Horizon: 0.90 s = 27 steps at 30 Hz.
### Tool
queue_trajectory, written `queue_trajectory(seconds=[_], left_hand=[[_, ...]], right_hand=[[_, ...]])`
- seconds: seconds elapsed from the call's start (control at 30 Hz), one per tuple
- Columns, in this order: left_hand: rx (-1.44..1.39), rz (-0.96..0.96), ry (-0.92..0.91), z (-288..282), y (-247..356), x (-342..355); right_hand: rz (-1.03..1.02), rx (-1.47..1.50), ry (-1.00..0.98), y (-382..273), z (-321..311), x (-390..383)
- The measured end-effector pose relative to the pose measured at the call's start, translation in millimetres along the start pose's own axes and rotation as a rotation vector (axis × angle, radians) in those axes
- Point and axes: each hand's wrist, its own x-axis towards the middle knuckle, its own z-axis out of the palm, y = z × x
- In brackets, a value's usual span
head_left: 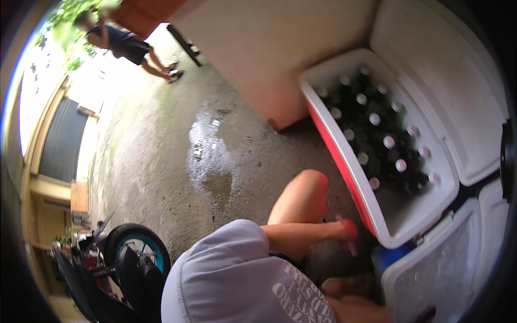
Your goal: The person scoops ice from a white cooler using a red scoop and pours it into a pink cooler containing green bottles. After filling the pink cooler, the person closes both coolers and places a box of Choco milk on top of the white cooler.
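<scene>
Hanging near open red-and-white cooler [344, 153], blurred left hand [347, 231], capped bottles [389, 142] inside cooler, cannot tell either hand's finger spread or grip

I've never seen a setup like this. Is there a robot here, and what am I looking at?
There's no robot: a person works with bare hands, wearing cameras on their head. This single picture comes from the left one; its wide fisheye lens bends straight edges.

The left hand is a reddish blur beside an open red-and-white cooler, so I can't tell what, if anything, it holds. The right hand can't be made out clearly.

Dark bottles with pale caps stand in the cooler. Around it are damp ground, a motorbike at lower left and another person farther off.
</scene>
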Motion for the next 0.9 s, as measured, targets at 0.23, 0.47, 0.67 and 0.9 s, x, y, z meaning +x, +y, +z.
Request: queue_trajectory(seconds=[0.23,0.47,0.67,0.9], left_hand=[[-0.005,0.008,-0.106,-24.0,6.6,4.0],[0.066,-0.037,-0.325,-33.7,24.4,31.1],[-0.002,-0.043,-0.283,-39.0,32.6,23.7],[-0.005,-0.027,-0.173,-39.2,33.3,3.1]], right_hand=[[-0.021,0.021,0.031,-7.7,-12.0,-22.3],[0.064,0.019,-0.063,7.2,-21.0,-33.7],[0.047,0.050,-0.209,21.8,-47.5,-28.9],[0.271,0.027,-0.018,49.6,-91.0,-46.4]])
